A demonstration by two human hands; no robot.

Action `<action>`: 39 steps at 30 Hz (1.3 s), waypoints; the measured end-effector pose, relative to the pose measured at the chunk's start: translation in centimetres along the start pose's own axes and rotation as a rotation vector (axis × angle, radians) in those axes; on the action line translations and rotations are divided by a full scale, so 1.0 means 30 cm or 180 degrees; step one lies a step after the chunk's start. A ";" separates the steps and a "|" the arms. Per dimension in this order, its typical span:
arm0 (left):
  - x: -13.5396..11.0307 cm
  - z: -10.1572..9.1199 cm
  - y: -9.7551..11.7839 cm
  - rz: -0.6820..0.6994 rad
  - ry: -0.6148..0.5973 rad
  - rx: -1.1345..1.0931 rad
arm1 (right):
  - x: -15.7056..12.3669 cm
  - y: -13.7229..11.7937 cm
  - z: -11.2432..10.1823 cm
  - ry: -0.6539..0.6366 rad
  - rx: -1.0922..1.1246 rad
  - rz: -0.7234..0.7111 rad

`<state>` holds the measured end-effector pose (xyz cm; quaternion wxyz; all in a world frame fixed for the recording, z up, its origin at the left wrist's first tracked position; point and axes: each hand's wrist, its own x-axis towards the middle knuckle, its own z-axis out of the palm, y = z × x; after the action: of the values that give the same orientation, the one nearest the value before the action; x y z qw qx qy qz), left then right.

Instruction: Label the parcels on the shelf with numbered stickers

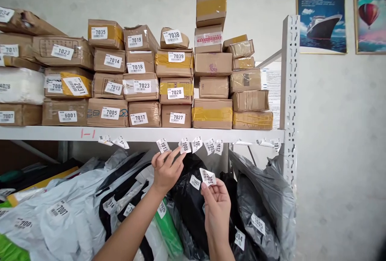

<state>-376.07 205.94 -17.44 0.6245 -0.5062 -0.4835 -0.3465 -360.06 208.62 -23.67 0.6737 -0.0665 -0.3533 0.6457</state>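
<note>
My right hand (216,206) pinches a small white numbered label (208,177) between thumb and fingers, just below the shelf edge. My left hand (167,170) reaches up with fingers spread, its fingertips close to the label stickers (184,145) hanging from the front edge of the white shelf (45,133). Several such numbered stickers dangle in a row there. Behind my hands lie black parcel bags (193,200), one carrying a white label "1002".
Several numbered cardboard boxes (176,88) are stacked on the shelf. Below it lie white, grey, black and green mailer bags (60,212). A perforated metal upright (289,92) closes the shelf at the right. Two posters (321,19) hang on the wall.
</note>
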 end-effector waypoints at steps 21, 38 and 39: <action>0.215 -0.128 0.139 -0.0223 -0.0922 -0.2354 | 0.156 -0.178 -0.016 -0.0800 -0.1022 -0.0806; 0.504 0.096 0.074 0.1279 -0.0620 -0.0647 | 0.515 -0.544 0.348 -0.0977 -0.5418 -0.2595; 0.497 0.097 0.069 0.1228 -0.0655 -0.0630 | 0.508 -0.544 0.347 -0.0959 -0.5466 -0.2598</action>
<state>-370.53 210.11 -3.77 0.5739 -0.6806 -0.4025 -0.2130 -353.76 216.20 -1.09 0.5156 -0.3253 -0.7842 -0.1156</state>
